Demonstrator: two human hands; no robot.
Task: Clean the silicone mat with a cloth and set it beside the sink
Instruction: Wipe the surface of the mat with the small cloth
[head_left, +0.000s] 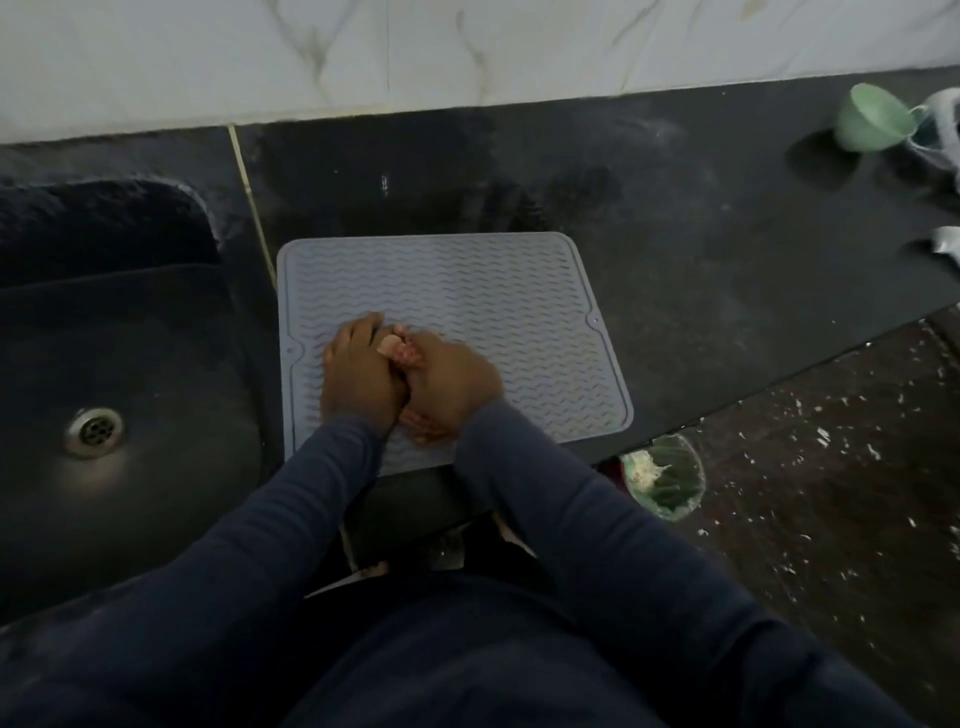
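Both hands, left hand (358, 371) and right hand (449, 384), are closed together on a pinkish cloth (402, 353) at frame centre, pressing on the grey silicone mat (493, 301) lying flat just right of the sink (104, 332).

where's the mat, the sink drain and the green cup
silicone mat (467, 280): head view, on its bare ribbed surface above the hands
sink drain (94, 432): head view, on the metal strainer's middle
green cup (872, 118): head view, on its outer wall, at the counter's far right
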